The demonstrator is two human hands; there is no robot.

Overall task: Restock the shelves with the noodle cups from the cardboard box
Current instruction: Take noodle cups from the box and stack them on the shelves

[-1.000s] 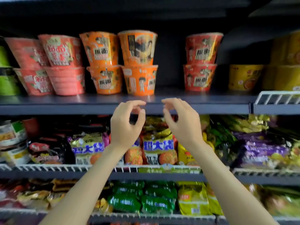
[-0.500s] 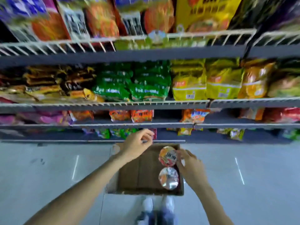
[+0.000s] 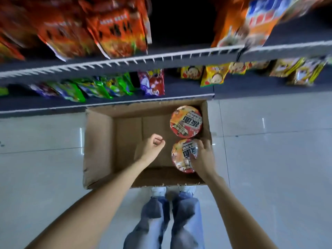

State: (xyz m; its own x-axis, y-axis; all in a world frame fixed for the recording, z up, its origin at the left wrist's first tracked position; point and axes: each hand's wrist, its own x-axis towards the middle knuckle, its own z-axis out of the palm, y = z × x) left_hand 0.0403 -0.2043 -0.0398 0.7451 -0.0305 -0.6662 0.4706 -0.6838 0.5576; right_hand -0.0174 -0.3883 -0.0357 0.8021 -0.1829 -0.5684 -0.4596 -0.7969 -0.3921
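Fingers of the left hand [image 3: 150, 149] are curled into a loose fist that holds nothing, hovering over the bare floor of the open brown cardboard box [image 3: 98, 146]. Just to its right, the right hand [image 3: 202, 157] spreads its fingers over the near round red-lidded noodle cup [image 3: 182, 155], touching its lid and right rim. A second matching cup [image 3: 186, 121] sits just beyond, in the box's far right corner.

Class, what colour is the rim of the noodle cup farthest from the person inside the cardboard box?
Red, seen in the head view on the far noodle cup.
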